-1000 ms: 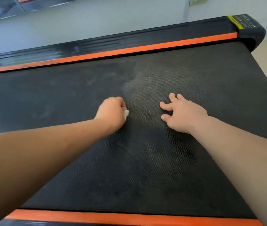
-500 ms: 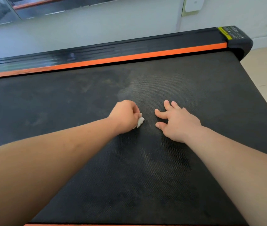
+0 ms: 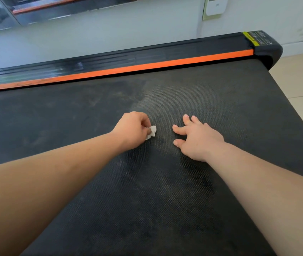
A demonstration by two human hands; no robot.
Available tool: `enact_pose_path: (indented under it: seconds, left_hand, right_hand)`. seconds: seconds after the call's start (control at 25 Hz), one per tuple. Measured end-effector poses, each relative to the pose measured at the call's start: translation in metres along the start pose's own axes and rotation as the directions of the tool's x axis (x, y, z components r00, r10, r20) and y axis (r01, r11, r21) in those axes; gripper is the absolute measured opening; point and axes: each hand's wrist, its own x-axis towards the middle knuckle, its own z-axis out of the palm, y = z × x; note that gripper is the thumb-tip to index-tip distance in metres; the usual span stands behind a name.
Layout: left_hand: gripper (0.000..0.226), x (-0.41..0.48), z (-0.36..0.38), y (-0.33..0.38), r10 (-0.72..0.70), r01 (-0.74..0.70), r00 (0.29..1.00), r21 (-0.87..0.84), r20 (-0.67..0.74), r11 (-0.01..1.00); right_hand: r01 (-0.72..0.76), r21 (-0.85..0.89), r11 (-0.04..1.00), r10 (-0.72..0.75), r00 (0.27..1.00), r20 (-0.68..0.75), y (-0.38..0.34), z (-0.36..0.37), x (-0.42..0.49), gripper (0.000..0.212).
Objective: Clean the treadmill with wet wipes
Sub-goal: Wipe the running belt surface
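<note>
The left hand (image 3: 131,129) clutched a crumpled wet wipe (image 3: 151,132) against the treadmill belt (image 3: 165,200). The right hand (image 3: 196,138) rested there, fingers spread. A pale wall (image 3: 110,34) stood behind.

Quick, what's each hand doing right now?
Left hand: closed, pinching a small wad of white wet wipe against the treadmill belt.
Right hand: open, fingers spread on the belt, holding nothing.

The treadmill belt (image 3: 165,200) is black with a fine dotted weave and greyish smears; its side rail (image 3: 147,57) is black edged in orange. The wipe (image 3: 153,131) is white, the label (image 3: 249,38) apparently yellow.
</note>
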Motion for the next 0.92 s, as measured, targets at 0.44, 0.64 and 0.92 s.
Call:
enact_pose_path:
  seconds: [0.44, 0.64, 0.92]
  left_hand:
    - [0.021, 0.017, 0.001, -0.008, 0.287, -0.264, 0.957, 0.268, -0.050, 0.927]
    - [0.012, 0.019, 0.006, 0.008, 0.031, -0.006, 0.987, 0.152, -0.160, 0.988]
    - [0.009, 0.002, 0.035, 0.046, 0.270, -0.270, 0.963, 0.137, 0.017, 0.953]
  right_hand:
    - [-0.019, 0.088, 0.996, 0.018, 1.000, 0.022, 0.007, 0.001, 0.004, 0.059]
    - [-0.045, -0.003, 0.999, 0.044, 0.980, -0.193, 0.018, -0.001, -0.001, 0.046]
    - [-0.150, -0.013, 0.989, 0.148, 0.982, -0.120, 0.040, -0.010, -0.011, 0.049]
